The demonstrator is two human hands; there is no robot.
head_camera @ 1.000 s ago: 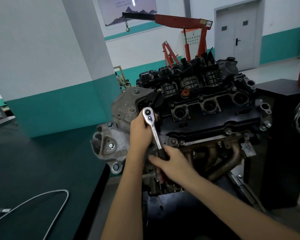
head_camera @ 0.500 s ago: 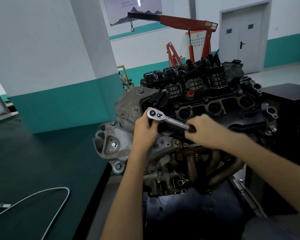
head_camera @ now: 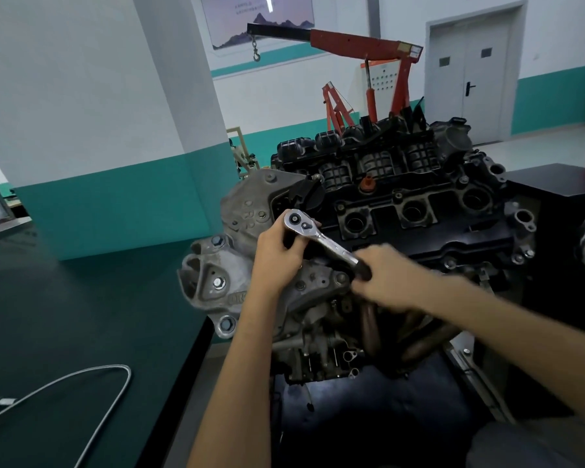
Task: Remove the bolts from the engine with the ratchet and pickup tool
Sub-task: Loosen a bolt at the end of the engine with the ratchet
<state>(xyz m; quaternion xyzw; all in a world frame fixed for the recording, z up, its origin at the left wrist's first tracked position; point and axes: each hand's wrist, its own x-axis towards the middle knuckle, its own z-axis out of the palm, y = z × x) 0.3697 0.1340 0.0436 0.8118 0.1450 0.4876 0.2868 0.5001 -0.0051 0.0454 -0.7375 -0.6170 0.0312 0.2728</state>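
The engine (head_camera: 402, 211) stands on a stand in front of me, black valve cover on top and a grey mount at its left end. A chrome ratchet (head_camera: 321, 239) sits with its head on the cover's left edge; the bolt under it is hidden. My left hand (head_camera: 277, 255) grips the ratchet just below its head. My right hand (head_camera: 382, 276), blurred by motion, grips the black handle at the lower right. The flexible silver pickup tool (head_camera: 81, 380) lies looped on the dark table at the lower left.
A dark green table (head_camera: 81, 315) fills the left side, its edge close to the engine's mount. A black cabinet (head_camera: 561, 204) stands right of the engine. A red engine hoist (head_camera: 368, 45) and a grey door are far behind.
My right hand swung the ratchet handle from pointing down up to the right, and now back down a little. My left hand stayed at the ratchet head.
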